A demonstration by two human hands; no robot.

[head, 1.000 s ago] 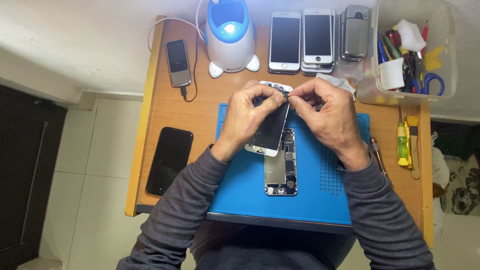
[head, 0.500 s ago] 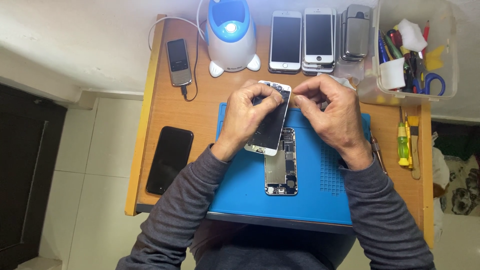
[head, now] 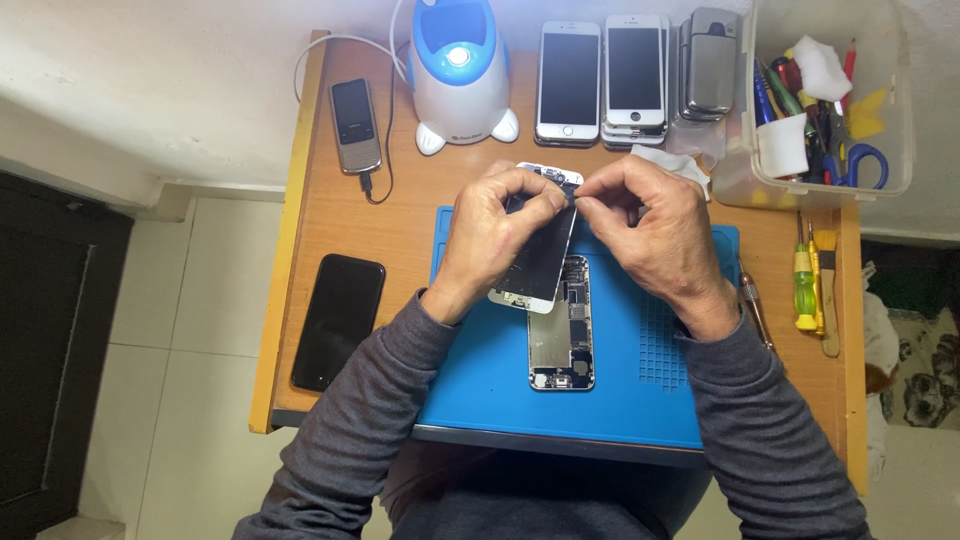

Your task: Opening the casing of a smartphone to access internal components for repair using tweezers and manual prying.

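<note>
An opened smartphone body (head: 561,330) lies on a blue work mat (head: 480,370), its inner parts showing. My left hand (head: 495,240) holds the detached white-framed screen panel (head: 537,262) tilted above the body. My right hand (head: 650,235) pinches something small at the panel's top edge; what it grips is too small to tell. Both hands meet at the panel's upper end.
A black phone (head: 338,320) lies left of the mat, a small grey bar phone (head: 356,125) on a cable behind it. A blue-white lamp (head: 457,70), several stacked phones (head: 620,75), a clear tool bin (head: 830,110) and screwdrivers (head: 806,285) line the wooden desk (head: 300,200).
The screen panel has been lifted slightly and my fingers have shifted along its top edge. My arms stay in much the same place.
</note>
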